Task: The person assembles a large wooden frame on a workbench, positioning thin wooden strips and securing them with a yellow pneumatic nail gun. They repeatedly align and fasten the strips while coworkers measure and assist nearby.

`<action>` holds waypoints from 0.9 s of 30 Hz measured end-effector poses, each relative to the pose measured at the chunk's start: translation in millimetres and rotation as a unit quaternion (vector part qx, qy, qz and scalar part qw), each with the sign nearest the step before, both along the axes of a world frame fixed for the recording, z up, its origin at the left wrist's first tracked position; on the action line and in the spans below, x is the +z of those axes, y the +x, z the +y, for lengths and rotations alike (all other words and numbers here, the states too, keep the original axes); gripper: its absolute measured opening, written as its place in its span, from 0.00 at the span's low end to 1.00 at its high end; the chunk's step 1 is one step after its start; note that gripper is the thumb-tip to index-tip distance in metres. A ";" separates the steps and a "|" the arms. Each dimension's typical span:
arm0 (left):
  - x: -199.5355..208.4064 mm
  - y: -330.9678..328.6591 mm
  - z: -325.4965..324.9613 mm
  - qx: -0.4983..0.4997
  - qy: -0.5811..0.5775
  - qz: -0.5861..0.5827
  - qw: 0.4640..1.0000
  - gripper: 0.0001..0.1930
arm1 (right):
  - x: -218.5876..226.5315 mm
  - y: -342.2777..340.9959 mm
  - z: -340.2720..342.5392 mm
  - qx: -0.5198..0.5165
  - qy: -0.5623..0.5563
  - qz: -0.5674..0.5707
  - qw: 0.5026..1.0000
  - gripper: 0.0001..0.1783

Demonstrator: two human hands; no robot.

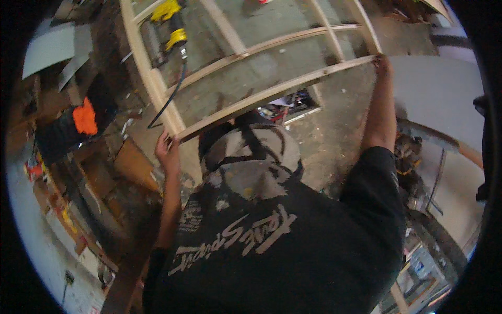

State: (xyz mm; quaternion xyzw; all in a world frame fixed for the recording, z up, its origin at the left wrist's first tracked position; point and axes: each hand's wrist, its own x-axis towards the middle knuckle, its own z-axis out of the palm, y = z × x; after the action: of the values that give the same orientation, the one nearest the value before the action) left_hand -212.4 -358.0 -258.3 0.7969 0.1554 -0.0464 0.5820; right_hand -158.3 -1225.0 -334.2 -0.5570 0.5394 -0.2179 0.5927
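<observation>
A pale wooden frame (272, 94) with several crosspieces reaches away from me, its near rail crossing in front of my body. At the frame's near left corner is my left hand (168, 152), its fingers bent against the wood. My right hand (383, 64) closes round the near right corner, that arm stretched farther out. A yellow and black air nailer (177, 32) appears at the far left, within the frame's outline. From it a dark hose (173, 97) runs toward me over the left part of the frame.
An orange cloth-like item (85, 116) sits on a dark box-like thing at left, near wood scraps (137, 165). Beyond the near rail, an open container (290, 107) of mixed small items stands on the floor. A large pale panel (436, 89) is at right. A clear plastic bottle (421, 263) lies lower right.
</observation>
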 end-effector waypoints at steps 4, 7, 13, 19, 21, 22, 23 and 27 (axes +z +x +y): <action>2.2 -0.7 -1.3 0.010 -0.004 -0.002 1.000 0.23 | -25.3 4.3 -33.5 0.075 0.003 0.094 0.993 0.26; 9.4 -1.5 -8.1 0.027 -0.027 0.020 0.999 0.24 | -37.2 7.3 -41.5 0.037 -0.012 0.004 0.999 0.27; 20.2 1.4 -17.2 0.024 -0.050 0.020 0.998 0.26 | -4.9 1.5 -9.3 -0.015 -0.010 0.013 1.000 0.30; 16.7 0.1 -15.5 0.018 -0.056 0.005 0.998 0.27 | 12.9 4.6 28.4 -0.035 -0.013 -0.007 0.999 0.20; 15.9 -0.5 -14.7 0.015 -0.067 0.004 0.998 0.27 | 12.6 -0.5 31.1 -0.025 -0.031 -0.020 0.999 0.17; 15.7 -0.7 -14.7 0.020 -0.058 0.009 0.998 0.27 | 11.7 -2.7 30.0 -0.037 -0.041 -0.033 0.998 0.15; 15.7 -0.9 -14.8 0.022 -0.049 0.016 0.998 0.27 | 10.2 -3.4 27.8 -0.046 -0.040 -0.044 0.997 0.13; 15.5 -0.5 -16.9 0.011 -0.052 -0.017 0.998 0.26 | -1.2 1.5 5.7 -0.051 -0.025 0.023 0.998 0.16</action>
State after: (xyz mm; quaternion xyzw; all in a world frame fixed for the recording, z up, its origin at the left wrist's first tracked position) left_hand -213.0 -374.9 -242.8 0.7646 0.1523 -0.0345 0.6253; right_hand -156.8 -1219.2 -335.4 -0.5481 0.5752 -0.2487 0.5540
